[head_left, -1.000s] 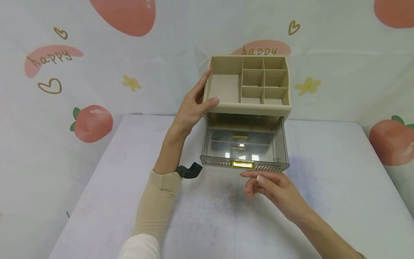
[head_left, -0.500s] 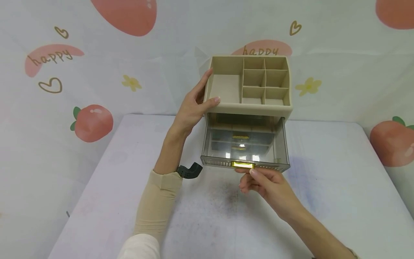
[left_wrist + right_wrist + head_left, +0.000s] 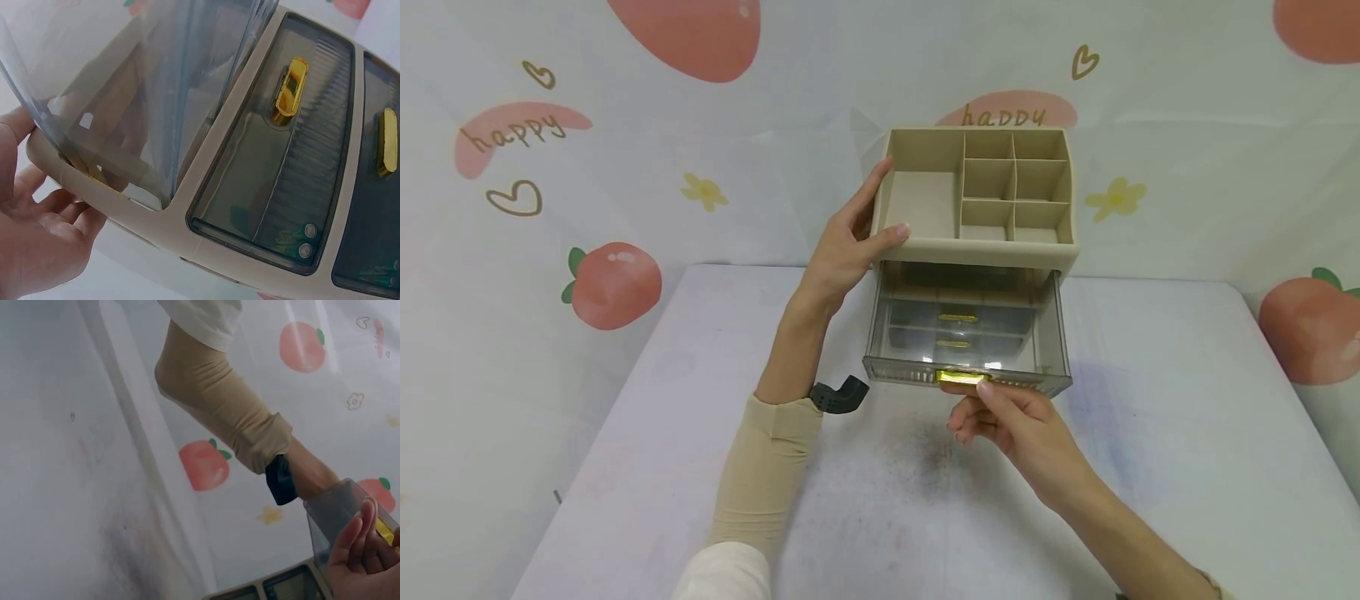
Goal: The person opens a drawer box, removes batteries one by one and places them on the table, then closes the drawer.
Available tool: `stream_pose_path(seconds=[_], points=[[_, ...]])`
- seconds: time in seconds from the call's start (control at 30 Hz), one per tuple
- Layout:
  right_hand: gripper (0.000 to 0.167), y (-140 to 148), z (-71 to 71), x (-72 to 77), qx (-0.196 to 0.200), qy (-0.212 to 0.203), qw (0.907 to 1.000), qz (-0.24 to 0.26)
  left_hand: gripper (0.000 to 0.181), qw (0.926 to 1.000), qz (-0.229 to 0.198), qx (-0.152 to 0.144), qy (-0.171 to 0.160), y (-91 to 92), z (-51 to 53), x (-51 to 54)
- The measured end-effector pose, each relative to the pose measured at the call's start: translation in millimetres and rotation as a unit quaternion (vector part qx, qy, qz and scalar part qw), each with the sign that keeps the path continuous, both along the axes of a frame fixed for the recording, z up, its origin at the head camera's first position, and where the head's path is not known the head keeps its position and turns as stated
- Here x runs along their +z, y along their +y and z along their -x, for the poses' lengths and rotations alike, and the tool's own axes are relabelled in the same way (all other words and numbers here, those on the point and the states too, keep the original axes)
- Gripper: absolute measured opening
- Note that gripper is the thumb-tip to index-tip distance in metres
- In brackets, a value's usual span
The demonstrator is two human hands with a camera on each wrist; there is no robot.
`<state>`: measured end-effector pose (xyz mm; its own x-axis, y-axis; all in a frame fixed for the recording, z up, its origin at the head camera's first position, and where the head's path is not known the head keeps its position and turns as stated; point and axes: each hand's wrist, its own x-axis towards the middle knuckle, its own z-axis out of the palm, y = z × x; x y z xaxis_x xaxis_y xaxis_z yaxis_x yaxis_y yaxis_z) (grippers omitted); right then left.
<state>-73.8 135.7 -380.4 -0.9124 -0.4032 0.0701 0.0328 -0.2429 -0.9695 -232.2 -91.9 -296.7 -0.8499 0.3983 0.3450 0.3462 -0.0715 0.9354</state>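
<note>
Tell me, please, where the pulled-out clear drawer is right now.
In the head view, the clear drawer is just right of centre, jutting out below the top tray of the beige organizer, with the right hand at the drawer's gold handle.

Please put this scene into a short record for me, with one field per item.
Left hand: grips the beige organizer at its left side
Right hand: pinches the gold handle
Top drawer: transparent, pulled out
Lower drawers: two visible, shut, gold-handled
Organizer top: one large compartment, six small
Backdrop: white, with printed fruit and "happy"
</note>
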Motion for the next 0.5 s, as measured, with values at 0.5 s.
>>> stream_pose_path(seconds=[0.5], points=[[0.035, -1, 10.1, 4.4, -0.025, 0.001, 0.9994, 0.023, 0.075, 0.9998, 0.009, 0.016, -0.005, -1.8, 0.4, 2.8]])
